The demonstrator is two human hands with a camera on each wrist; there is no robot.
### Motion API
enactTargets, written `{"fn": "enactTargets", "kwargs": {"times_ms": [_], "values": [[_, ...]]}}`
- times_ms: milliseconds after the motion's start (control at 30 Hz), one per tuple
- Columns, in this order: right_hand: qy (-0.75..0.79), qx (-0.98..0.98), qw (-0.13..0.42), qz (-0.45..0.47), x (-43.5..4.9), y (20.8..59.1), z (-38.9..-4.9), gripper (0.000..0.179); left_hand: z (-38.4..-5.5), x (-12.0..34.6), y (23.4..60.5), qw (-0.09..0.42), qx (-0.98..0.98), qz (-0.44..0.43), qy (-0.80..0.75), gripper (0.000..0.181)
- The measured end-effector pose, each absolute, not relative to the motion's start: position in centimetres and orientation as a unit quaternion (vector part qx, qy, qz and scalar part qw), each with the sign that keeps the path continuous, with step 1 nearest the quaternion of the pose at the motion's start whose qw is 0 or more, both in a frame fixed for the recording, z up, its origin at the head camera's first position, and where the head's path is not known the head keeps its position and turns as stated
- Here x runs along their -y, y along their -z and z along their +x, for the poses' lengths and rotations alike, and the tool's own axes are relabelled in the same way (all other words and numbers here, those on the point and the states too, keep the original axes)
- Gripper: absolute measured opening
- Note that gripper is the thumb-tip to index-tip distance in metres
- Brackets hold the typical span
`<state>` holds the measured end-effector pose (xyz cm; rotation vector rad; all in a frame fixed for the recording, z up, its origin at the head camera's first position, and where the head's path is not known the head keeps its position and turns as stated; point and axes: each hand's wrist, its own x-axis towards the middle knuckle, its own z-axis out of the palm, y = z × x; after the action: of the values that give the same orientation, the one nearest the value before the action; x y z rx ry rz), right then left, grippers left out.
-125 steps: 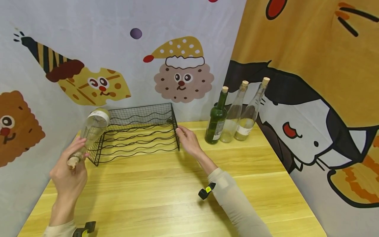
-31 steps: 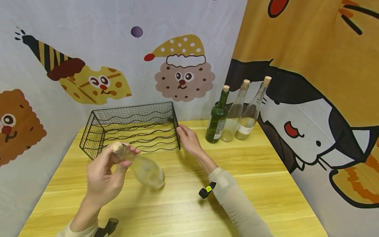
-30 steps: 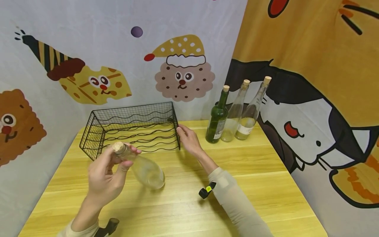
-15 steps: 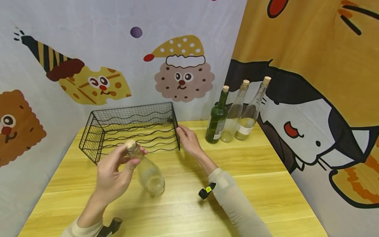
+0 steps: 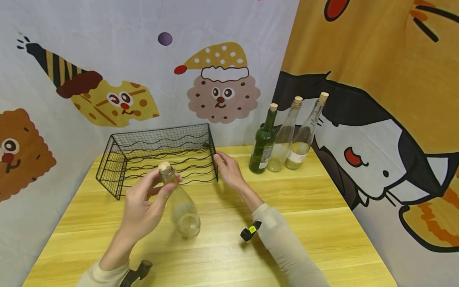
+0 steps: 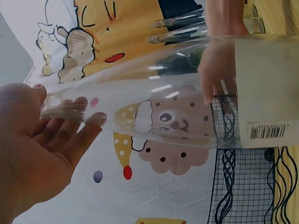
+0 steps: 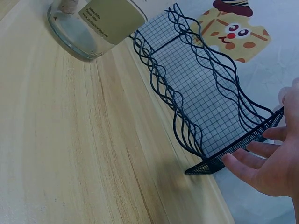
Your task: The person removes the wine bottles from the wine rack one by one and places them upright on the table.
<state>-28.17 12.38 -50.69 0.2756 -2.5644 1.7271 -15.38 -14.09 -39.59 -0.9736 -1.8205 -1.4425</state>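
My left hand (image 5: 143, 205) pinches a clear glass bottle (image 5: 184, 215) by its neck, just below the cork (image 5: 164, 167). The bottle leans slightly, its base low over the table in front of the rack. A pale label (image 6: 266, 88) with a barcode shows on it in the left wrist view. The black wire wine rack (image 5: 161, 137) has wavy bars and mesh sides. Against its right end panel rests my right hand (image 5: 229, 171). In the right wrist view, that hand's fingers (image 7: 243, 165) are extended along the panel, holding nothing.
Right of the rack stand a green bottle (image 5: 263, 147) and two clear bottles (image 5: 281, 149), (image 5: 299, 147), all corked and upright. The wooden table (image 5: 222, 255) ends at a printed cloth backdrop (image 5: 143, 24) behind and at both sides.
The bottle has come from over the rack's left end to in front of it, turning from base-up to nearly upright. Lately my left hand moved slightly right. The right hand has stayed at the rack.
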Motion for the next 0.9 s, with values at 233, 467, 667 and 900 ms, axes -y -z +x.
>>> {"fn": "enactTargets", "kwargs": {"times_ms": [233,467,667,900], "values": [[-0.556,0.826,0.013,0.085,-12.3,50.6,-28.0,0.063,-15.5,13.6,39.7,0.299,0.709,-0.350,0.535,0.030],[-0.559,0.825,0.016,0.087,-12.4,50.6,-28.1,0.064,-15.7,13.4,39.8,0.293,0.709,-0.350,0.537,0.029],[-0.562,0.822,0.016,0.090,-12.5,50.7,-28.2,0.063,-15.7,13.6,39.9,0.287,0.712,-0.352,0.536,0.029],[-0.562,0.821,0.014,0.094,-12.5,50.7,-28.2,0.063,-15.5,14.9,40.4,0.277,0.724,-0.345,0.529,0.044]]}}
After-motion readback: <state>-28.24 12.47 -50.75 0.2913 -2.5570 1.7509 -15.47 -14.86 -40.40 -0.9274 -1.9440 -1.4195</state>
